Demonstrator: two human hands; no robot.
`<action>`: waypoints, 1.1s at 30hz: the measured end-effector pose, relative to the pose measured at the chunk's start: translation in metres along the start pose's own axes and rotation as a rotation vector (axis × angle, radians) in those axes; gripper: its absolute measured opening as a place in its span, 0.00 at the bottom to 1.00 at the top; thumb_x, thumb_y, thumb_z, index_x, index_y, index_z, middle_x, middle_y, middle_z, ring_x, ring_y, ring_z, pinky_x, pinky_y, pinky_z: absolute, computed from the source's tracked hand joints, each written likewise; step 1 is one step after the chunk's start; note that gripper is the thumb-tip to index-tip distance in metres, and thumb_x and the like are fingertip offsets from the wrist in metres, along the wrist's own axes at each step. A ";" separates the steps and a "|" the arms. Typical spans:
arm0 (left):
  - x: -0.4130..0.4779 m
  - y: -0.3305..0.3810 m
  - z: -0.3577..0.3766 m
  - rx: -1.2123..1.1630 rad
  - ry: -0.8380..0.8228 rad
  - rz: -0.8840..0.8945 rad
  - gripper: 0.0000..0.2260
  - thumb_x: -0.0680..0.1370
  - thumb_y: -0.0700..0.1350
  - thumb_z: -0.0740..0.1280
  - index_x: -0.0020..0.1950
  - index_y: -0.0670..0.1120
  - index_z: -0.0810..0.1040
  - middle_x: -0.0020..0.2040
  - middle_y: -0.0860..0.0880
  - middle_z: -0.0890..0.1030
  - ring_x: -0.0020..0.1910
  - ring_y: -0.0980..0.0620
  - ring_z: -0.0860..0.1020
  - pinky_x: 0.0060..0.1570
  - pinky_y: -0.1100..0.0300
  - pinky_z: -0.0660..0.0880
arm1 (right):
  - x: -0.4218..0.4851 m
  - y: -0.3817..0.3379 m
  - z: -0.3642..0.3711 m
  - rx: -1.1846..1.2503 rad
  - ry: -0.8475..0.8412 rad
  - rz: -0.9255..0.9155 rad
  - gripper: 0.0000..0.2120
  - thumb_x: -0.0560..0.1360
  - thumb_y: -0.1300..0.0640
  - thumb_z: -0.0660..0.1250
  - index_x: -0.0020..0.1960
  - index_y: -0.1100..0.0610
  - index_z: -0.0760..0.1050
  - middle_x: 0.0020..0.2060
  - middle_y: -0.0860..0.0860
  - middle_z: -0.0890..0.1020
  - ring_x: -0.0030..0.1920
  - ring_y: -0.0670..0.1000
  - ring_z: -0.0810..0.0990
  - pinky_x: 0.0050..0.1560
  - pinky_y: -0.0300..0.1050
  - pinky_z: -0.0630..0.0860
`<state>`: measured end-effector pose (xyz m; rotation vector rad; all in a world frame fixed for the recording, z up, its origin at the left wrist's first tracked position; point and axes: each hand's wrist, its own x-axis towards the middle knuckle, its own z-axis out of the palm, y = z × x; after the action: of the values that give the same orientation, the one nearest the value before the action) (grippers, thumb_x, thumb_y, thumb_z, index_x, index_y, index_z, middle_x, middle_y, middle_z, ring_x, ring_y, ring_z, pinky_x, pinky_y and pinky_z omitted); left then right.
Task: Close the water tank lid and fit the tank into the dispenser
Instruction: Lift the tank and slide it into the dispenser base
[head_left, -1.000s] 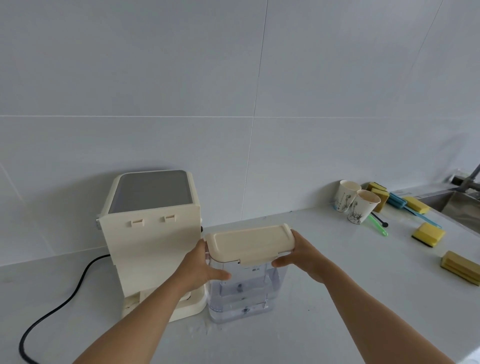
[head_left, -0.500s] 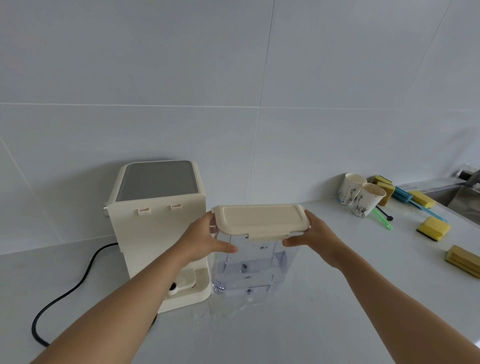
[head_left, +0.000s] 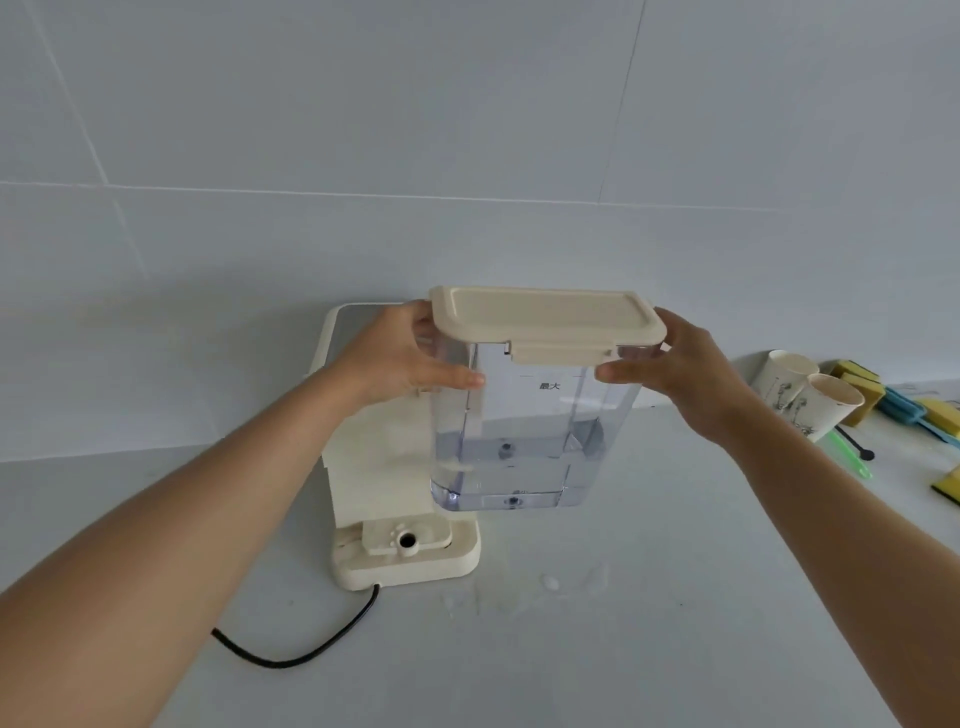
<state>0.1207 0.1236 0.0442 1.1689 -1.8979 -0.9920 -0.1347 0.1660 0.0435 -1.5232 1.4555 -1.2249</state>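
A clear plastic water tank (head_left: 524, 431) with a little water in its bottom hangs in the air above the counter. Its cream lid (head_left: 545, 317) lies flat on top, front latch down. My left hand (head_left: 400, 358) grips the tank's upper left side and my right hand (head_left: 680, 374) grips its upper right side, just under the lid. The cream dispenser (head_left: 363, 467) stands behind and to the left, partly hidden by my left hand and the tank. Its base plate with a round inlet port (head_left: 408, 540) shows below the tank's left corner.
A black power cord (head_left: 296, 654) curls from the dispenser's base across the grey counter. Two paper cups (head_left: 810, 395), yellow and blue sponges (head_left: 883, 395) and a green utensil (head_left: 852, 457) lie at the right. Drops of water (head_left: 550, 582) sit on the counter in front of the tank.
Both hands have lifted the tank off the counter, higher than before, with its lid shut. The camera has moved closer and lower.
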 end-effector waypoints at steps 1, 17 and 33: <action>-0.004 0.001 -0.007 -0.004 0.017 0.005 0.33 0.58 0.43 0.80 0.61 0.45 0.74 0.45 0.57 0.78 0.52 0.51 0.76 0.53 0.63 0.72 | 0.002 -0.005 0.006 0.006 -0.018 -0.019 0.24 0.59 0.64 0.77 0.49 0.45 0.76 0.54 0.65 0.77 0.56 0.60 0.77 0.62 0.52 0.72; -0.053 -0.034 -0.095 -0.041 0.206 -0.060 0.24 0.64 0.39 0.77 0.53 0.58 0.74 0.33 0.66 0.79 0.40 0.65 0.76 0.50 0.66 0.72 | 0.041 -0.039 0.104 0.010 -0.208 -0.108 0.25 0.60 0.60 0.76 0.55 0.50 0.75 0.53 0.56 0.78 0.49 0.53 0.74 0.52 0.47 0.73; -0.043 -0.045 -0.099 -0.087 0.098 -0.150 0.24 0.68 0.32 0.72 0.59 0.51 0.71 0.43 0.62 0.76 0.43 0.68 0.74 0.41 0.82 0.71 | 0.050 -0.027 0.119 -0.057 -0.162 -0.109 0.27 0.61 0.60 0.77 0.58 0.51 0.73 0.46 0.48 0.76 0.46 0.50 0.73 0.41 0.36 0.71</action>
<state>0.2379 0.1245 0.0450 1.2989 -1.6938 -1.0662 -0.0171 0.1058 0.0389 -1.7182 1.3265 -1.1021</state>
